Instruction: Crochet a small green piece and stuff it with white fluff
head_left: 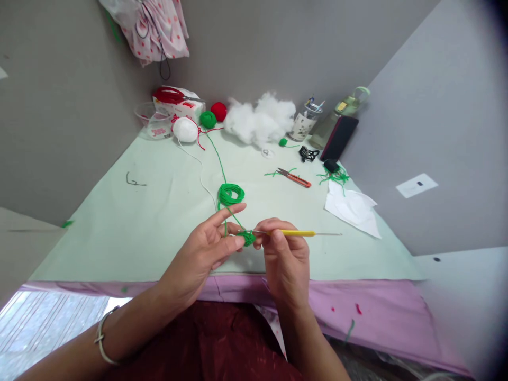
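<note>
My left hand pinches a small green crochet piece between thumb and fingers, with the forefinger stretched out and green yarn running over it. My right hand is closed on a yellow-handled crochet hook, whose tip sits at the green piece. The yarn leads up to a loose green coil on the pale green table cover, and on to a green yarn ball at the back.
At the back lie a white yarn ball, a red ball, white stuffing, a tissue box and a pen cup. Orange snips, yarn scraps, white paper, a hair clip and a phone are right.
</note>
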{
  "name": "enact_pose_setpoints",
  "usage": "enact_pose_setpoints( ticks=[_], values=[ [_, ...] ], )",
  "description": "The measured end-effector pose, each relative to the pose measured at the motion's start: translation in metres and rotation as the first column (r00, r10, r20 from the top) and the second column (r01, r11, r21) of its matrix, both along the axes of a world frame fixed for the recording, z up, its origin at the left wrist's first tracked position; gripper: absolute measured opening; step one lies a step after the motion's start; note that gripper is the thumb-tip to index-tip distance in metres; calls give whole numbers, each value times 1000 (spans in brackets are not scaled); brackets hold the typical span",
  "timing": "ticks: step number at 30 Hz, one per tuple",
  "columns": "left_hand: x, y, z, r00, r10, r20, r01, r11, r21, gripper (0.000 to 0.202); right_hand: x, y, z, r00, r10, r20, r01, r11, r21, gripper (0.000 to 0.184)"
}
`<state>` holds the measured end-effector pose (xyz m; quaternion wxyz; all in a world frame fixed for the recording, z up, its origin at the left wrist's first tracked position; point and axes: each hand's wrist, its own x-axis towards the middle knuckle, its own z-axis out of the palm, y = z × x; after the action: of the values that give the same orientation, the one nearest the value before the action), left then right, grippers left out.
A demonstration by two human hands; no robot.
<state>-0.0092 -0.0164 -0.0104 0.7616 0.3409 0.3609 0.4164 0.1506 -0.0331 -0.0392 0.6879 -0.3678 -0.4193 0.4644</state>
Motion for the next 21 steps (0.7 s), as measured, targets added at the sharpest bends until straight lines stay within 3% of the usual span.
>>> enact_pose_setpoints(
  ticks=[6, 9, 13, 21],
  values=[
    [-2, 3, 0, 978, -124, 168, 140, 986, -86, 42, 7, 1, 3, 992, 41, -121, -51, 995, -83, 20],
    [2, 1, -4, 994, -65, 85, 64, 998, 14, 47, 5, 0, 4, 987, 95, -130, -105, 992, -75, 19],
    [5, -2, -12, 999, 17, -27, -12, 986, 166, 49, 0, -3, 1, 998, 55, -27, -55, 999, 2, 16],
    [4, -3, -15, 997, 17, -73, -5, 986, 168, 49, 0, -2, -2, 998, 27, -54, -28, 999, -19, 13]
  ],
)
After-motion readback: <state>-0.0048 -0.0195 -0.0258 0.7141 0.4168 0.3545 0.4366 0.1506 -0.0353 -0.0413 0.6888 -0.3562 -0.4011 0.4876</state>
